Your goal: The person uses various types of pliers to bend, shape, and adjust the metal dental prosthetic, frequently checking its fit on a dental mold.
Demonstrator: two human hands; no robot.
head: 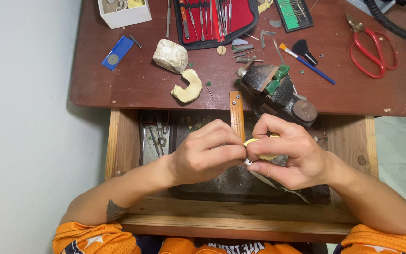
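Small pale-yellow curved piece (259, 141), pinched between left hand (207, 153) and right hand (287, 157).

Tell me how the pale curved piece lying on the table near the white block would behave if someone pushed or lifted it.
The curved piece lies flat on the table, so it would probably slide, not roll. Its thick, solid look suggests it is stiff. The chipped, uneven edge hints it may be brittle, perhaps breaking if dropped.

We find a small craft workshop: a scarred tabletop (118, 89) carrying a bench vise (278, 91), a cased tool set (214, 21) and red scissors (372, 51).
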